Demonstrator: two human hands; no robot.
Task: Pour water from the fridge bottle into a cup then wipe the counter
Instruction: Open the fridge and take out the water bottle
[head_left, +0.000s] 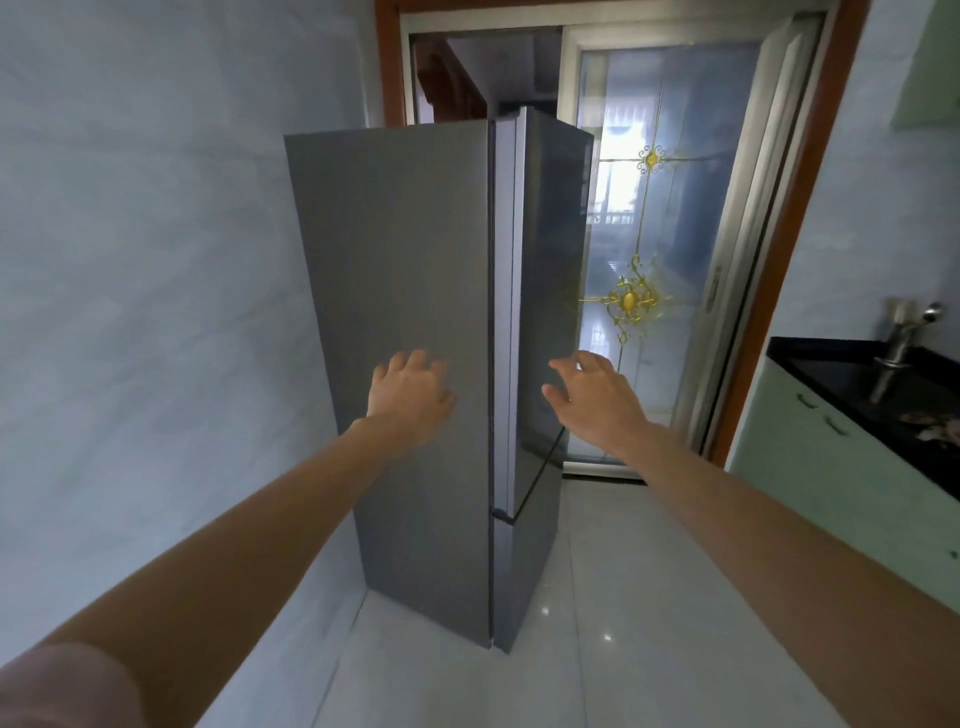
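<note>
Step in hand, by look of it: opening fridge (395, 322) to reach bottle — bottle not visible, presumably inside behind closed upper door (550, 291). No cup in view.

Left hand (410, 397) in front of grey side panel, fingers loosely bent, gripping nothing; contact with panel unclear. Right hand (597, 395) near upper door's face, fingers spread, empty.

Advice: hook right fingertips into recessed edge strip between side and door, pull steadily, brace with left. Counter (852, 384) with tap (898, 343) lies well apart, right.
</note>
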